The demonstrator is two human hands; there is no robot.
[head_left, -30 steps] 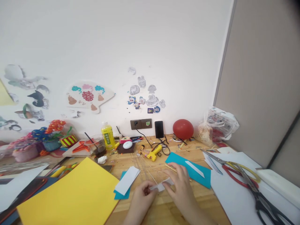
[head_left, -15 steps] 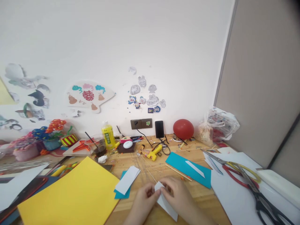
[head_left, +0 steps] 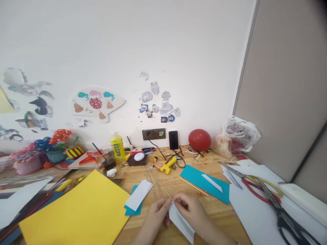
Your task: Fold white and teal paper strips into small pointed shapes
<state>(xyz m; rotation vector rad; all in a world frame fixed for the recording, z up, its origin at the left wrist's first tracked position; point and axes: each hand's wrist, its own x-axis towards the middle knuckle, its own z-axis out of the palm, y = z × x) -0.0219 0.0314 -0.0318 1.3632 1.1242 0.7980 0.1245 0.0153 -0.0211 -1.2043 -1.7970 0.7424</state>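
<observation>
White paper partly behind hands

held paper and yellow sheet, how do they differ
The held paper is white; the yellow sheet is bright yellow. The held paper looks much smaller than the yellow sheet. The left hand and right hand grip the held paper, while neither touches the yellow sheet. Both have straight edges.
</observation>
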